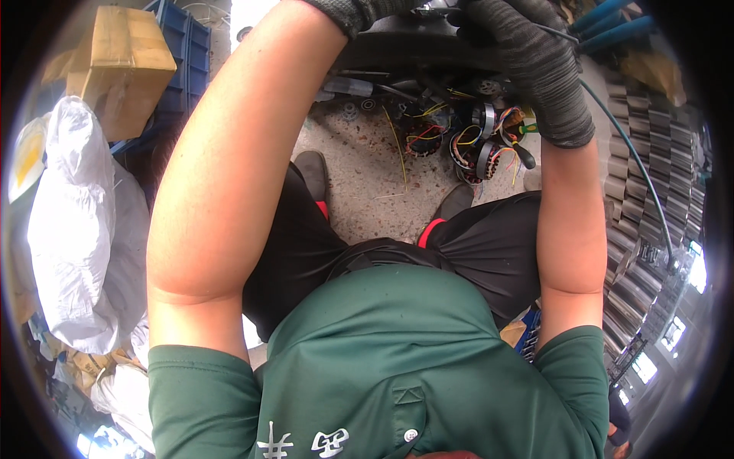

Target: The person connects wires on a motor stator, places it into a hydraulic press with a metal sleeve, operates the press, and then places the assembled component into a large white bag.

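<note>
Both arms reach forward to the upper edge of the picture, and both hands wear dark grey knit gloves. My left hand (pixel 365 14) is largely cut off by that edge, so its fingers cannot be judged. Curled fingers show on my right hand (pixel 531 65), around something I cannot make out. Between the hands is a small shiny metal part (pixel 437 7), partly out of view. Beneath them lies a broad dark rounded piece (pixel 413 52). A thin dark-teal hose (pixel 628 147) runs from beside my right hand down the right side.
On the floor (pixel 363 180) below the work lie several motor-like parts with coloured wires (pixel 483 145). At left are a cardboard box (pixel 126 69), blue crates (pixel 197 57) and white sacks (pixel 73 229). Stacked grey metal pieces (pixel 631 199) line the right. Blue bars (pixel 612 27) stand upper right.
</note>
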{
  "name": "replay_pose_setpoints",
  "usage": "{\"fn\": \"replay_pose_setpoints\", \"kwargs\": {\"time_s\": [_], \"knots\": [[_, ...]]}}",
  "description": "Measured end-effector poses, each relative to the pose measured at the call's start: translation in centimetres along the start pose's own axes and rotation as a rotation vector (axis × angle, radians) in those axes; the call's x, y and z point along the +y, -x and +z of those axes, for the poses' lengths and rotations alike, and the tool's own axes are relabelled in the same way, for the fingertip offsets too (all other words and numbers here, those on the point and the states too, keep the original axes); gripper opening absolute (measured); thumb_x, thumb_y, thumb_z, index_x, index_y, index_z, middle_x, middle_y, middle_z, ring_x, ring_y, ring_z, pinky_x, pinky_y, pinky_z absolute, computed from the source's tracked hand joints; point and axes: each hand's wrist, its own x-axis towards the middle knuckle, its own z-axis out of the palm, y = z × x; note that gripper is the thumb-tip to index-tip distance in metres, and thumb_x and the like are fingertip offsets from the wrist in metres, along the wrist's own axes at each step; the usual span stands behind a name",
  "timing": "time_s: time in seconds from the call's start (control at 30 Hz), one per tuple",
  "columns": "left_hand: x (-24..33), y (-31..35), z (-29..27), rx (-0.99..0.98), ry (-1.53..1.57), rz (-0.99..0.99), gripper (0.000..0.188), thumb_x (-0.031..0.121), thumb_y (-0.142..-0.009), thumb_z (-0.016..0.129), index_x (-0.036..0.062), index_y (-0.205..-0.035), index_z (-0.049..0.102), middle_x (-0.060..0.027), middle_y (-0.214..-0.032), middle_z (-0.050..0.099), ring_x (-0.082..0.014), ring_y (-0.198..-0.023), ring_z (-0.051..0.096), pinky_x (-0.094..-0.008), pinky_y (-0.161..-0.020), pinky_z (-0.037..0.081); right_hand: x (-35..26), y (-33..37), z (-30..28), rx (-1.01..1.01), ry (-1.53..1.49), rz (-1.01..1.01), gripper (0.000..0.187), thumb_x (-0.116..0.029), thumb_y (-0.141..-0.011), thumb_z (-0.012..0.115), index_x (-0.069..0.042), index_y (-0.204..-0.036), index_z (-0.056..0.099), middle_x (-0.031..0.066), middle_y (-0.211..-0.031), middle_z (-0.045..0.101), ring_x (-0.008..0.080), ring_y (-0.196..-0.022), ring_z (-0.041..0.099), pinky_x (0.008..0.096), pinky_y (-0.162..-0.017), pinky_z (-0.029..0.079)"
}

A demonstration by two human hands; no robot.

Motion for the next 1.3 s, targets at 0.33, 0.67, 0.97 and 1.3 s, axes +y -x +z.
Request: {"fn": "replay_pose_setpoints", "kwargs": {"time_s": [0.33, 0.67, 0.97, 1.3], "knots": [[0.1, -0.4, 0.0, -0.051, -0.018, -0.057, 0.018, 0.005, -0.093, 0.058, -0.0006, -0.109, 0.064, -0.0178, -0.107, 0.066, -0.0387, -0.095, 0.067, -0.0438, -0.079, 0.057, 2.5, -1.0, -1.4, 0.107, 0.059, -0.006, 0.013, -0.015, -0.095, 0.069, -0.003, -0.1, 0.072, 0.0001, -0.088, 0.069, 0.0095, -0.079, 0.062, 0.0262, -0.071, 0.051], [2.7, -1.7, -2.2, -0.075, 0.523, -0.644, 0.031, 0.028, -0.103, 0.051, 0.0011, -0.107, 0.065, -0.0241, -0.096, 0.07, -0.0422, -0.096, 0.068, -0.0477, -0.086, 0.052, 2.1, -1.2, 0.9, 0.078, 0.427, -0.226, 0.014, -0.006, -0.098, 0.059, -0.003, -0.087, 0.067, 0.0003, -0.074, 0.063, 0.0094, -0.071, 0.057, 0.0312, -0.063, 0.046], [2.6, -2.6, -1.2, -0.122, 0.433, -0.728, 0.035, 0.029, -0.103, 0.048, 0.0004, -0.108, 0.066, -0.0271, -0.1, 0.07, -0.045, -0.1, 0.067, -0.0487, -0.089, 0.052, 3.0, -1.1, 1.7, 0.181, 0.522, -0.327, 0.014, -0.006, -0.098, 0.057, -0.001, -0.093, 0.069, 0.0094, -0.074, 0.066, 0.016, -0.069, 0.061, 0.0339, -0.064, 0.048], [3.7, -3.2, -1.6, -0.124, 0.451, -0.788, 0.035, 0.03, -0.103, 0.048, 0.0002, -0.108, 0.066, -0.0273, -0.1, 0.07, -0.0451, -0.1, 0.067, -0.0488, -0.089, 0.051, 10.5, 1.5, 0.3, 0.372, 0.54, -0.476, 0.009, -0.008, -0.09, 0.067, -0.005, -0.098, 0.071, 0.0071, -0.088, 0.071, 0.0189, -0.076, 0.068, 0.032, -0.073, 0.056]]}}
